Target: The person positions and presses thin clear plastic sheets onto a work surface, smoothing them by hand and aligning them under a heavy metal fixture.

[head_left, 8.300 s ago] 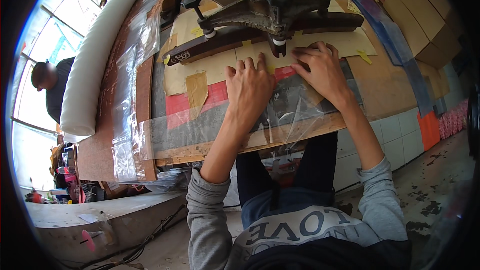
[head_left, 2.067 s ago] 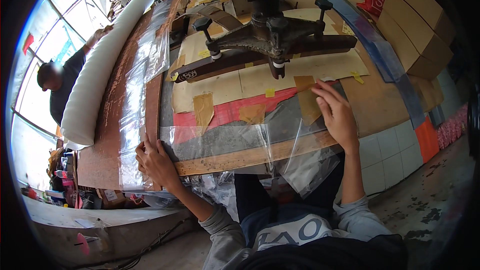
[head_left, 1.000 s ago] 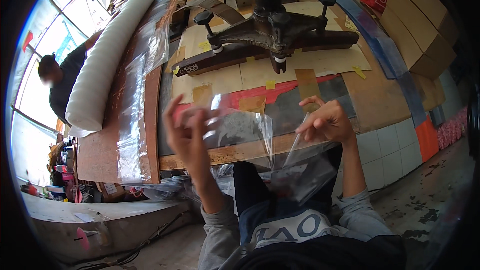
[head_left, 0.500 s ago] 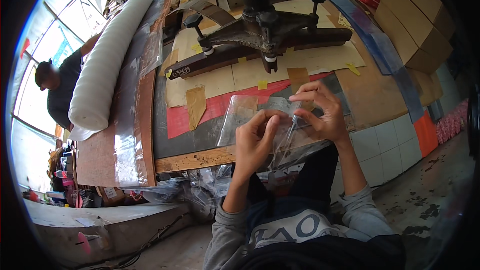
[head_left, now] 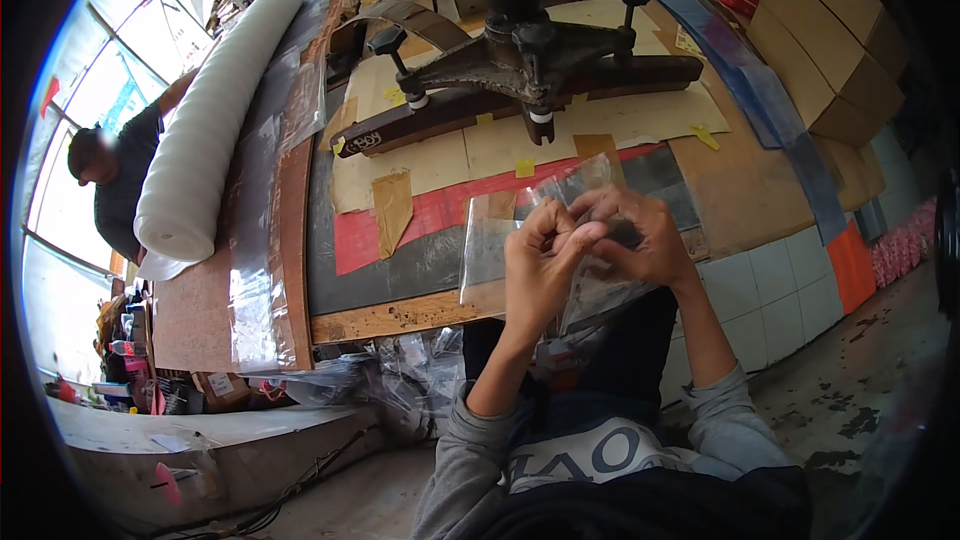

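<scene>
A clear plastic sheet (head_left: 484, 240) hangs over the front edge of the work table, folded or layered, with part of it standing up behind my fingers. My left hand (head_left: 541, 252) is closed on the sheet, thumb and fingers bunched together. Right beside it, my right hand (head_left: 640, 235) grips the same plastic with curled fingers. The two hands almost touch at the fingertips. Just beyond them lie a red sheet (head_left: 365, 238) and a dark board surface (head_left: 390, 285). Above these stands a black press head with a long bar (head_left: 520, 105).
At left, a white foam roll (head_left: 195, 155) lies along the table beside clear film (head_left: 262, 300); a person (head_left: 125, 175) stands behind it. Cardboard boxes (head_left: 825, 50) and blue plastic strips (head_left: 745, 90) are at right. Loose clear plastic (head_left: 410, 380) hangs below the wooden edge (head_left: 395, 320).
My hands have come together, the left moving right and up. The fingers have closed in on the plastic, and a piece of it now stands up behind them.
</scene>
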Motion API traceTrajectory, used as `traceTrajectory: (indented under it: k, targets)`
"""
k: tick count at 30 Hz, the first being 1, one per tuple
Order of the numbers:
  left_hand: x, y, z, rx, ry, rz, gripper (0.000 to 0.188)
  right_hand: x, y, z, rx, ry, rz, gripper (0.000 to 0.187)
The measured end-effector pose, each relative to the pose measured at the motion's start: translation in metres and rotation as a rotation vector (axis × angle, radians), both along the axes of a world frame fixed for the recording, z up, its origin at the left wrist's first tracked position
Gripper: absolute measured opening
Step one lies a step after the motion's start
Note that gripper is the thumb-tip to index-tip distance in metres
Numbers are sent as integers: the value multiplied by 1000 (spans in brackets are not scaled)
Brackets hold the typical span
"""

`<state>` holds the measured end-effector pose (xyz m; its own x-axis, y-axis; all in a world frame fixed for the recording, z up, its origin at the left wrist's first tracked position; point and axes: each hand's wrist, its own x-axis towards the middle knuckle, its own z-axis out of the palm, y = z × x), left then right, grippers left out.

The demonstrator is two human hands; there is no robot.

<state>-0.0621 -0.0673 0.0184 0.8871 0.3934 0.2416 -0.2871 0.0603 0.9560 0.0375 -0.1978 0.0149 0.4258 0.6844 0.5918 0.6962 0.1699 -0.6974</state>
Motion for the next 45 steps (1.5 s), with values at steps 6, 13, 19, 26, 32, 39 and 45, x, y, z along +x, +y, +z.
traceTrajectory:
  k: [6,13,19,26,32,39,45]
  targets:
    - [-31,7,7,-249,-407,125,29,6,1,-10,155,568,105,14]
    - [-143,92,40,-472,-1159,138,20,13,-7,-1,233,1047,-78,11]
    - [-166,109,48,-450,-1388,223,29,21,-6,-11,313,928,-164,34]
    - [-51,78,5,201,-352,178,37,12,1,-14,46,633,-197,75]
    - [-40,49,33,782,26,100,51,9,-1,-12,40,531,-114,85]
    - [-59,73,30,947,36,94,50,12,1,-11,141,726,-223,66]
    - [-74,70,27,800,38,83,47,15,-1,-10,225,730,-202,57]
